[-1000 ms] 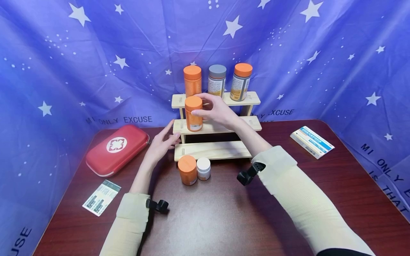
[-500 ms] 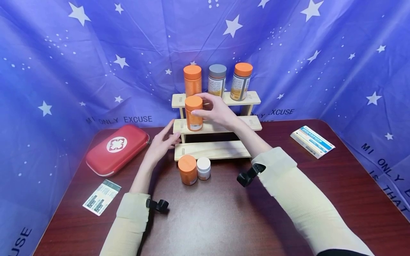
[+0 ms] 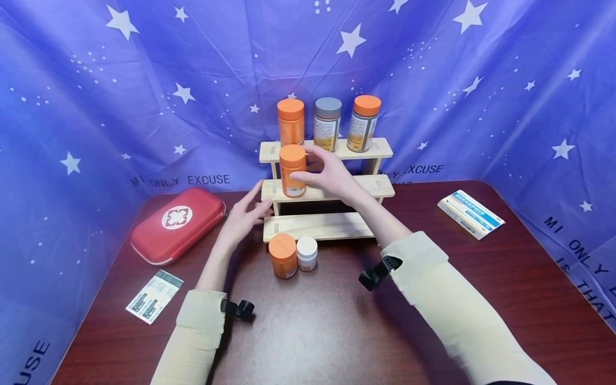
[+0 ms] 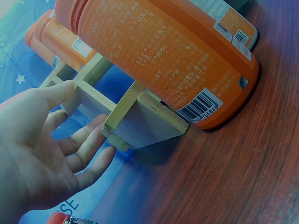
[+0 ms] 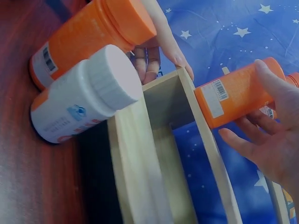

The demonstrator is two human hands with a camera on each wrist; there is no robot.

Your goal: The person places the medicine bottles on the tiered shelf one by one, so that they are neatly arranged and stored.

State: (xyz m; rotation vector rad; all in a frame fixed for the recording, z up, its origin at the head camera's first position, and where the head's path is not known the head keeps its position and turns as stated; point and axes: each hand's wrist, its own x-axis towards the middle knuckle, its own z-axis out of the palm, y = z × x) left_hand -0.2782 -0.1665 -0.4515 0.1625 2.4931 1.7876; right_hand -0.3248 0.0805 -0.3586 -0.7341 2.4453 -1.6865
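An orange bottle (image 3: pixel 292 174) stands upright at the left end of the middle tier of a wooden three-tier rack (image 3: pixel 332 227). Beside it, my right hand (image 3: pixel 332 174) has its thumb over the front of the bottle and its fingers loosely spread, partly hidden behind. In the right wrist view, a lower finger stands clear of the bottle. My left hand (image 3: pixel 243 216) is at the rack's left side, fingers extended, fingertips at the wooden end. Another orange bottle (image 3: pixel 283 256) and a small white bottle (image 3: pixel 307 254) stand on the table before the rack.
On the top tier stand an orange bottle (image 3: pixel 291 125), a grey-capped bottle (image 3: pixel 327 125) and an orange-capped bottle (image 3: pixel 364 125). A red first-aid case (image 3: pixel 178 227) and a printed card (image 3: pixel 155 297) lie left. A medicine box (image 3: pixel 470 214) lies right.
My right hand's fingers have loosened and drawn back slightly to the right from the bottle's cap. The bottle keeps its place on the middle tier. My left hand stays at the rack's side.
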